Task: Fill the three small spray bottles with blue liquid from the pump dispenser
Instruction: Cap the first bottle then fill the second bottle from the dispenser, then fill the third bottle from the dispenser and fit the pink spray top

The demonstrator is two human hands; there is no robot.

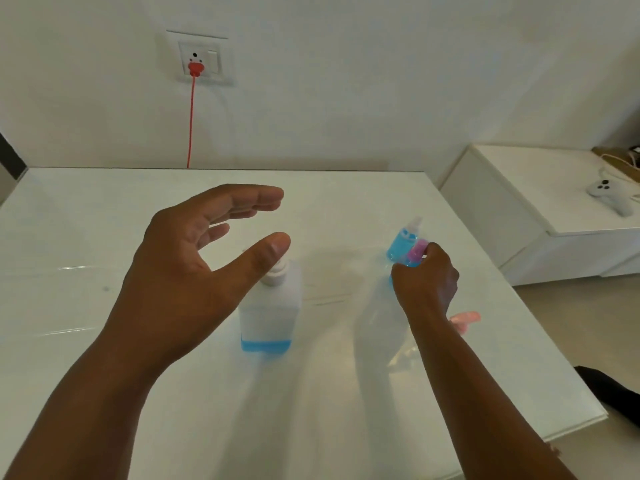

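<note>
The pump dispenser (268, 317) stands mid-table, a clear square bottle with a thin layer of blue liquid at its bottom and a white top. My left hand (197, 258) hovers open above and left of it, thumb over the pump head, holding nothing. Further right my right hand (426, 278) is closed around a small spray bottle with a pink top (415, 252); most of that bottle is hidden by the fingers. Right behind it stands another small spray bottle (401, 242) filled with blue liquid. A pink piece (465, 318) lies on the table beside my right forearm.
The white glossy table (104, 306) runs to the wall at the back. A red cable (191, 126) hangs from a wall socket behind it. A lower white cabinet (540, 209) with a white controller (609, 195) stands to the right.
</note>
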